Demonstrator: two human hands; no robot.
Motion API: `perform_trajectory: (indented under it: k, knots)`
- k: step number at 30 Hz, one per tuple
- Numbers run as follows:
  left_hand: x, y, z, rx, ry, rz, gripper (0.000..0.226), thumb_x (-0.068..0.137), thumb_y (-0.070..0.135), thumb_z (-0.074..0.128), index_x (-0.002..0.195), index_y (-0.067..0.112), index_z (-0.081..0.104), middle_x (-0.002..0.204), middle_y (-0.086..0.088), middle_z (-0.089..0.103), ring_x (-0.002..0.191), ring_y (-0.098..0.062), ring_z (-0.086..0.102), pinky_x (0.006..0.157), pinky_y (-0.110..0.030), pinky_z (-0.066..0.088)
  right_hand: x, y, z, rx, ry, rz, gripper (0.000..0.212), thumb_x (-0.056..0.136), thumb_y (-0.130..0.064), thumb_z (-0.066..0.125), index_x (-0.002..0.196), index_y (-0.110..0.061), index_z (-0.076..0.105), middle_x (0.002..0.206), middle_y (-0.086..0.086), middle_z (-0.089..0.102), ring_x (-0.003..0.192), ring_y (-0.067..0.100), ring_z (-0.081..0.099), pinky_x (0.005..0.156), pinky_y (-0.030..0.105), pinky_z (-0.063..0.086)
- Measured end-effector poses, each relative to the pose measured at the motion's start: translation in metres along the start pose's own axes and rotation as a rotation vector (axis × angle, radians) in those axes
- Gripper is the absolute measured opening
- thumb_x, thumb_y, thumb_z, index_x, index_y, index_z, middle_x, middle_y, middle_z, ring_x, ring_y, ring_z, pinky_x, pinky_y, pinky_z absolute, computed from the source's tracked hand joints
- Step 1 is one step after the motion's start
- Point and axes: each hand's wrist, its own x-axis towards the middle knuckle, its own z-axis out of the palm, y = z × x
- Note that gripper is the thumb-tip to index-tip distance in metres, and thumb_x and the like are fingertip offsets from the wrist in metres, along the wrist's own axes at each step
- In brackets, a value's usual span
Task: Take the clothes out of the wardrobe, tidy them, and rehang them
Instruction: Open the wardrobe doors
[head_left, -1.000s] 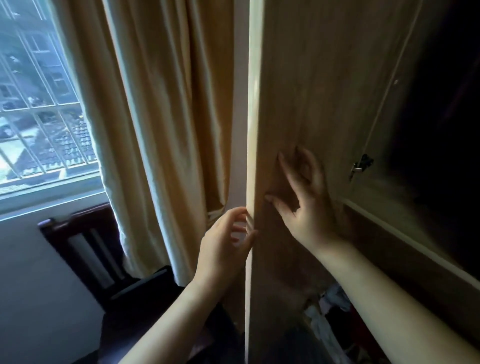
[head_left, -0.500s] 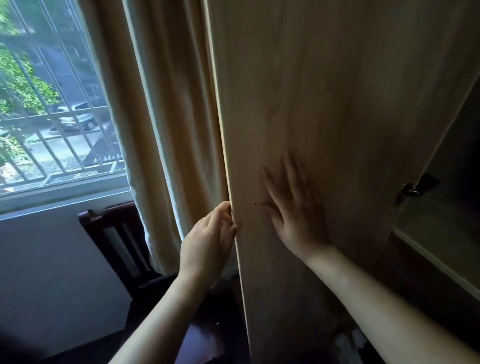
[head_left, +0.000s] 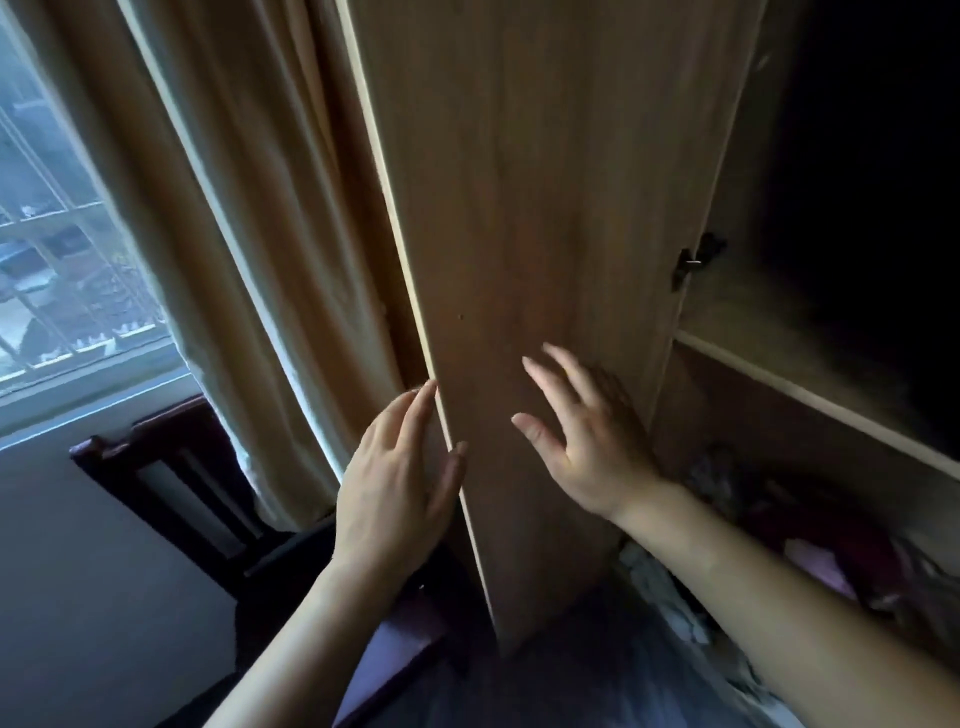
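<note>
- Clearly, in the head view, the wardrobe door is standing open, edge-on toward the camera, its long axis running top to bottom; the curtain is hanging just left of it, and a dark chair is sitting below the window.
- The left hand is lying along the door's free edge, fingers straight and pressed loosely together, thumb on the near side of the edge; it is touching or all but touching, and I cannot tell whether it is gripping anything.
- The right hand is hovering at the door's inner face, fingers spread and holding nothing; contact with the wood is unclear from blur.
- The clothes are lying to the right and below, in the lower compartment under the shelf; they are looking like a dim, crumpled heap rather than hung pieces, though the dark is hiding detail; the upper space is too black to read.
- Judging from this, the task is only beginning, nothing yet being out; the right hand is the nearer to the heap, well right of the door, so the coming reach is likely turning rightward and down past the door's hinge side, with the left hand steadying the door.
</note>
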Motion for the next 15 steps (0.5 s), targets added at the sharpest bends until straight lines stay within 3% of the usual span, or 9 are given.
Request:
perform_trajectory:
  k: [6,9,15]
  knots:
    - [-0.043,0.032,0.021,-0.054,-0.250,0.222,0.065,0.089,0.055,0.035,0.142,0.018,0.040,0.135,-0.005,0.052,0.123,-0.024,0.049,0.099,-0.036,0.043,-0.114,-0.001,-0.045,-0.198,-0.123,0.294,0.067,0.089,-0.059,0.027,0.138,-0.016,0.044,0.146,0.007,0.039,0.136,0.030,0.032,0.110,0.043,0.026]
    - [-0.045,0.067,0.034,-0.106,-0.324,0.344,0.065,0.088,0.057,0.034,0.140,0.017,0.042,0.133,-0.006,0.053,0.123,-0.026,0.050,0.098,-0.039,0.045,-0.153,0.005,-0.084,-0.290,-0.072,0.416,0.067,0.090,-0.059,0.028,0.136,-0.014,0.046,0.145,0.008,0.041,0.134,0.032,0.036,0.108,0.049,0.032]
    - [-0.013,0.174,0.042,-0.194,-0.342,0.611,0.062,0.089,0.056,0.034,0.140,0.022,0.039,0.131,-0.005,0.054,0.122,-0.029,0.049,0.098,-0.042,0.043,-0.181,0.020,-0.186,-0.471,0.135,0.537,0.066,0.091,-0.056,0.030,0.135,-0.009,0.047,0.142,0.011,0.043,0.131,0.031,0.039,0.107,0.045,0.036]
